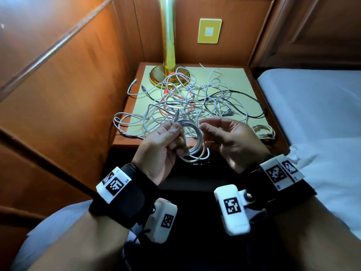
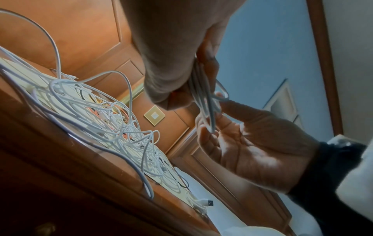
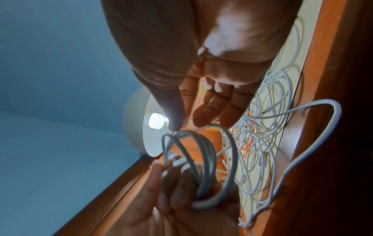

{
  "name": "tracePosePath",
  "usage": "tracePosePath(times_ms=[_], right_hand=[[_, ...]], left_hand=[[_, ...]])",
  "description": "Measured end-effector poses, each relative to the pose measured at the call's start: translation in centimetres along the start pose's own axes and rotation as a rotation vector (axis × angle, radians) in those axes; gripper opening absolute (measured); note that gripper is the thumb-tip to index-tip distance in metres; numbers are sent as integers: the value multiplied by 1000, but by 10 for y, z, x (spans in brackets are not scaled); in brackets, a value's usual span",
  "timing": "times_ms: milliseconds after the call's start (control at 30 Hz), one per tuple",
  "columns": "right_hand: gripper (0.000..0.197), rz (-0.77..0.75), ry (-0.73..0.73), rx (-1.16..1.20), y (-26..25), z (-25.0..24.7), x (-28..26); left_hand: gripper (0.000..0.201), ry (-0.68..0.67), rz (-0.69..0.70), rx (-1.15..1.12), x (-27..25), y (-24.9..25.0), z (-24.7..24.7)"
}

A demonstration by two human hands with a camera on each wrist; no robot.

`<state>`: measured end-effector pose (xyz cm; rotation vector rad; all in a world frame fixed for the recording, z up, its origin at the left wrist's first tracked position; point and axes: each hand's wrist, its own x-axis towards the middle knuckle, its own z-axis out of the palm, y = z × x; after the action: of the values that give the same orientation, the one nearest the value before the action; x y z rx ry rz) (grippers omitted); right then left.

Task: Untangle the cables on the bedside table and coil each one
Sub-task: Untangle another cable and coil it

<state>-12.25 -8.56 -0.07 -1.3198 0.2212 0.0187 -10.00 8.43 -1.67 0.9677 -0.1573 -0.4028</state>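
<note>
Fingers and thumb of the left hand curl round one side of a white coiled cable, pinching its stacked loops together just in front of the near edge of the bedside table. The coil hangs as a ring between the two hands, its plane roughly upright and facing the person, its long axis running from the pinch down toward the lower right. One plug end of the coil sticks up past the left thumb and points away, toward the tangle. The right hand is held open, palm turned toward the coil, fingers loosely spread; its fingertips sit just at the coil's right rim. Whether they actually touch the loops cannot be told; they close on nothing.

Beyond the hands, the tangled cables lie spread over the tabletop: mostly white ones, with an orange cable and a black cable threaded through. Several white loops droop over the table's left and near edges. At the table's right front corner lies a small coiled cable, apart from the tangle. A brass lamp stands at the back left, some cables draped over its base. A bed lies just to the right of the table.
</note>
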Motion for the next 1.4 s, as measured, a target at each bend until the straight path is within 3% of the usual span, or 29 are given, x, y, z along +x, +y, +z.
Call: tracePosePath(times_ms=[167, 300, 500, 600, 733, 933, 1033, 1200, 1267, 1400], right_hand=[[12, -18, 47, 51, 5, 13, -2], [19, 9, -32, 93, 2, 14, -5], [26, -80, -1, -254, 6, 12, -4], [23, -85, -24, -320, 6, 13, -3], [26, -37, 54, -356, 9, 9, -2], [44, 221, 95, -201, 2, 14, -3], [47, 260, 37, -101, 2, 10, 0], [101, 319, -107, -197, -1, 10, -5], [89, 298, -65, -161, 3, 9, -1], [34, 226, 56, -90, 11, 11, 3]], left_hand=[[14, 25, 31, -42, 2, 1, -2], [16, 33, 55, -62, 3, 1, -1], [18, 79, 59, -42, 4, 1, 0], [19, 93, 72, -45, 4, 4, 0], [15, 60, 65, -132, 3, 10, 0], [15, 6, 41, -162, 0, 9, 4], [16, -3, 38, -168, 0, 9, 5], [14, -31, 26, -162, 0, 9, 6], [13, -30, 23, -166, 0, 9, 6], [13, -39, 21, -163, -1, 9, 5]])
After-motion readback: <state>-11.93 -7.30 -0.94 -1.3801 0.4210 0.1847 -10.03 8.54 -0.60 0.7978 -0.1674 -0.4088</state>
